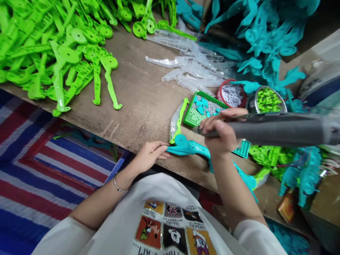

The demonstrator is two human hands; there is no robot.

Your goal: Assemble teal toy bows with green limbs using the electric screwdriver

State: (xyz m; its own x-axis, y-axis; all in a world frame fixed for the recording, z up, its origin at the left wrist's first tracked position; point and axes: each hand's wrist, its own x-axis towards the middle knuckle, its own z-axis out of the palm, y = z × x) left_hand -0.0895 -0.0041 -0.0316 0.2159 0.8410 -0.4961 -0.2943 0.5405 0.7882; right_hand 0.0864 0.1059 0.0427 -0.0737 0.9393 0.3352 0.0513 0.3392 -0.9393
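Observation:
My left hand (152, 156) is closed on the left end of a teal plastic handle piece (190, 147), which lies near the front edge of the table. A lime-green and clear blade-shaped piece (177, 122) joins it at the round hub and points away from me. Wrapped round a dark grey electric screwdriver (276, 129), my right hand (221, 132) holds the tool nearly level above the teal piece. Its tip is by the front rim of a green basket (191, 115) with many small screws and teal bits in it.
Piles of lime-green parts (69, 53) cover the far left. Clear blades (196, 63) lie at the back, below heaped teal parts (271, 32). A red basket (220, 92) of pale pieces and a metal bowl (284, 106) of green clips stand to the right.

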